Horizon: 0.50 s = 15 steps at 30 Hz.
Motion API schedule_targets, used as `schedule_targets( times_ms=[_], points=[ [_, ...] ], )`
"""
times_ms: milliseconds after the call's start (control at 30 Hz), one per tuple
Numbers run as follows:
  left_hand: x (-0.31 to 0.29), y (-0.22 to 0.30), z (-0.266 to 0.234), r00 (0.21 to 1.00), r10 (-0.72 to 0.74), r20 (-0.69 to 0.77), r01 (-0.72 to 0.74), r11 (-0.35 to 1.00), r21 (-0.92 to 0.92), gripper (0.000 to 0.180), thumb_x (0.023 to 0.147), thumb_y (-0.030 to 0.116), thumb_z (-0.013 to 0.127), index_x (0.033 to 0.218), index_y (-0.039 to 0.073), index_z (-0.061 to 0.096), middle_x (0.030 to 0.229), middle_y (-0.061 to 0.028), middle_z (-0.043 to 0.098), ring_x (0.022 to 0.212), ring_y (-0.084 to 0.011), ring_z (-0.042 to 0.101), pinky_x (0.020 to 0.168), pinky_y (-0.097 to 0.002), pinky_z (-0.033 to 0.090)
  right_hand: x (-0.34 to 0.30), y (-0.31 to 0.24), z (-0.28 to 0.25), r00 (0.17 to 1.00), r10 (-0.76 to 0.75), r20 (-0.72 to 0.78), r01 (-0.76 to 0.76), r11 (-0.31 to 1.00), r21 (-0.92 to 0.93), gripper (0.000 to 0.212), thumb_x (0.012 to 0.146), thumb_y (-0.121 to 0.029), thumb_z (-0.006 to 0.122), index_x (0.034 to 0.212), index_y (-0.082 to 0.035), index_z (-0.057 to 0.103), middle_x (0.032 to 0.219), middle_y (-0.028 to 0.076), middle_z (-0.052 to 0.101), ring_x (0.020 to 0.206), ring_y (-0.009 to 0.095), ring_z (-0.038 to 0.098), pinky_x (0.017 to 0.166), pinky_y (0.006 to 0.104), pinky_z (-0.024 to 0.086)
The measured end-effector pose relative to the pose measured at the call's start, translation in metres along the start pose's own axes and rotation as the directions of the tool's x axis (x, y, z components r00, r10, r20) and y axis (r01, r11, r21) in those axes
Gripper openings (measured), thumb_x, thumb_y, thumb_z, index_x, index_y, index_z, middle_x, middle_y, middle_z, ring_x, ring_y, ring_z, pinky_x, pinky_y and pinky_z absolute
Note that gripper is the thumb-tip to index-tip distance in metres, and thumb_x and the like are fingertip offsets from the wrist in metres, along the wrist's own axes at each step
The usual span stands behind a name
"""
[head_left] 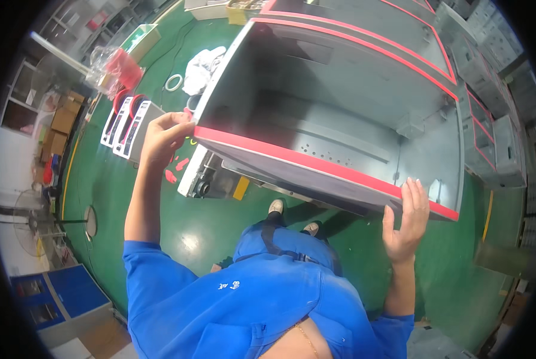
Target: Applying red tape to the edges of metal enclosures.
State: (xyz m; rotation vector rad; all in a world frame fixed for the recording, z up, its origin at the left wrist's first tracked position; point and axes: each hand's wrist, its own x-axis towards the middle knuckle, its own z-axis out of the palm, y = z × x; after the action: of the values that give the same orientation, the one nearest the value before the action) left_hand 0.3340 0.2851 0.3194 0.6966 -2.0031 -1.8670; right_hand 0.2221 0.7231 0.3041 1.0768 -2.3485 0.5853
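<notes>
A large open grey metal cabinet (363, 107) stands in front of me, with red tape (292, 157) along its rim. My left hand (163, 136) pinches the near left corner of that rim, fingers closed on the red-taped edge. My right hand (407, 218) lies flat against the rim near the right corner, fingers straight and together, pressing on the tape. My blue work shirt and legs fill the lower middle of the view.
The floor is green. Beside the cabinet's left corner stand white and red tape dispensers (124, 122), a roll of tape (173, 82) and a plastic bag (112, 67). More grey cabinets (489, 119) are stacked on the right. A blue cabinet (58, 302) stands at lower left.
</notes>
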Motion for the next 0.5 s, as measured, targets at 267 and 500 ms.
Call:
schedule_targets(
  times_ms=[267, 500],
  points=[
    [-0.006, 0.006, 0.007, 0.997, -0.054, -0.058, 0.055, 0.998, 0.021, 0.015, 0.068, 0.011, 0.07, 0.075, 0.005, 0.059, 0.069, 0.0014, 0.057, 0.052, -0.0014, 0.043, 0.045, -0.0166, 0.025, 0.006, -0.01, 0.012, 0.999, -0.046, 0.012, 0.046, 0.999, -0.015, 0.047, 0.074, -0.004, 0.061, 0.118, 0.005, 0.048, 0.121, 0.02, 0.05, 0.115, 0.037, 0.045, 0.098, 0.0491, 0.032],
    [-0.005, 0.006, 0.002, 0.999, -0.048, -0.013, 0.048, 0.998, 0.027, 0.012, 0.068, 0.011, 0.07, 0.071, 0.006, 0.06, 0.064, 0.0035, 0.054, 0.051, -0.001, 0.041, 0.044, -0.0174, 0.024, 0.002, -0.011, 0.022, 0.993, -0.103, 0.052, 0.11, 0.983, -0.145, 0.043, 0.075, -0.004, 0.059, 0.115, 0.007, 0.051, 0.119, 0.021, 0.052, 0.114, 0.035, 0.048, 0.099, 0.0493, 0.031]
  ],
)
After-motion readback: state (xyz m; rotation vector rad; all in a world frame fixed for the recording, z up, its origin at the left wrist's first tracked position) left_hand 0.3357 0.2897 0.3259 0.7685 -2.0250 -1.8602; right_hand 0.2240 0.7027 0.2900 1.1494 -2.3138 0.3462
